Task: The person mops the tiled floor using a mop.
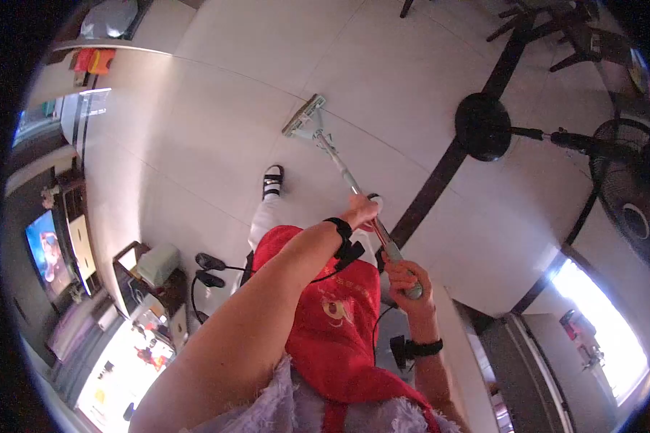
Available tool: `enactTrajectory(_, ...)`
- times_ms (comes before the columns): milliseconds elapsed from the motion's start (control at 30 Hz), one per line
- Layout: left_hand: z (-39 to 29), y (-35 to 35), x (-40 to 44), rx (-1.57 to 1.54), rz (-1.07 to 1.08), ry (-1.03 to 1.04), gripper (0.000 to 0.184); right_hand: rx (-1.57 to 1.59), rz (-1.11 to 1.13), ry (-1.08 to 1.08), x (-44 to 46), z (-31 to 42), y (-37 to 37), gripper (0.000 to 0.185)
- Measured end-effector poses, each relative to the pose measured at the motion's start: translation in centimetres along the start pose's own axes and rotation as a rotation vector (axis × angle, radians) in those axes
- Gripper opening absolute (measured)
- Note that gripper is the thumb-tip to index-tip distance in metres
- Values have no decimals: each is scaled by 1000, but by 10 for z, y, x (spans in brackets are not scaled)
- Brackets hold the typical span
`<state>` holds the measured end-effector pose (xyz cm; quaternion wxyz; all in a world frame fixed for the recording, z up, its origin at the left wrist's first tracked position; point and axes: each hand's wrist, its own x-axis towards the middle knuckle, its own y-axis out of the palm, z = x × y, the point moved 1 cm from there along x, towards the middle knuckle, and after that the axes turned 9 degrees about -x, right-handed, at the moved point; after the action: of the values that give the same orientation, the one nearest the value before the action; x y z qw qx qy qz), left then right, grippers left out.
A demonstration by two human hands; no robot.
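Note:
A sponge mop (343, 170) slants away from my body, its flat head (304, 117) on or just over the pale floor tiles; contact cannot be made out. My left hand (363, 209) is wrapped round the middle of the pole. Lower down, my right hand (409, 283) grips the grey handle end, which pokes out below the fingers. Both wrists carry black straps. A red apron (336, 325) covers my front, beneath the arms. One foot in a black-and-white sandal (272, 180) stands left of the pole.
At right, a black standing fan (632, 191) has its round base (482, 127) on the floor, over a dark tile strip. Dark chair legs (516, 22) show at the upper right. A lit television (48, 252) and a cabinet (170, 296) are at left. Black shoe-like items (209, 270) lie nearby.

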<state>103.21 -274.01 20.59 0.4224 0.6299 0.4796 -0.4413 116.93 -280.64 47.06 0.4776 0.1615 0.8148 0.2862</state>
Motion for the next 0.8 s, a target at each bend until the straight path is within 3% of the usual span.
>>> enactTrajectory(67, 9, 39, 1, 387, 113, 189, 23, -557, -339, -171, -35, 14, 14, 40)
enactTrajectory(133, 19, 84, 7, 1098, 207, 528, 21, -504, -356, -161, -58, 35, 5, 41)
enactTrajectory(167, 24, 104, 6, 1310, 222, 647, 21, -171, -208, -64, -67, 50, -8, 41)
enactTrajectory(200, 32, 117, 5, 1127, 215, 646, 20, 162, -60, 33, -77, 60, -14, 42)
enactTrajectory(333, 66, 183, 1, 402, 185, 614, 17, 261, -191, -55, -119, 66, -11, 41)
enactTrajectory(400, 60, 196, -43, 347, 270, 551, 19, 238, -190, -81, -144, 58, -13, 43)
enactTrajectory(467, 45, 216, -75, 1153, 312, 790, 28, 221, -187, -113, -158, 49, -10, 44)
enactTrajectory(567, 2, 203, -130, 106, 299, -64, 30, 125, -185, -118, -170, 46, -7, 46)
enactTrajectory(667, -37, 186, -135, 42, 106, -167, 21, -88, -243, -82, -147, 37, 21, 48)
enactTrajectory(767, -34, 172, -135, -6, 92, -122, 21, -387, -278, -106, -136, 17, 52, 52)
enactTrajectory(800, -32, 169, -133, -21, 120, -79, 24, -492, -193, -121, -133, 16, 52, 56)
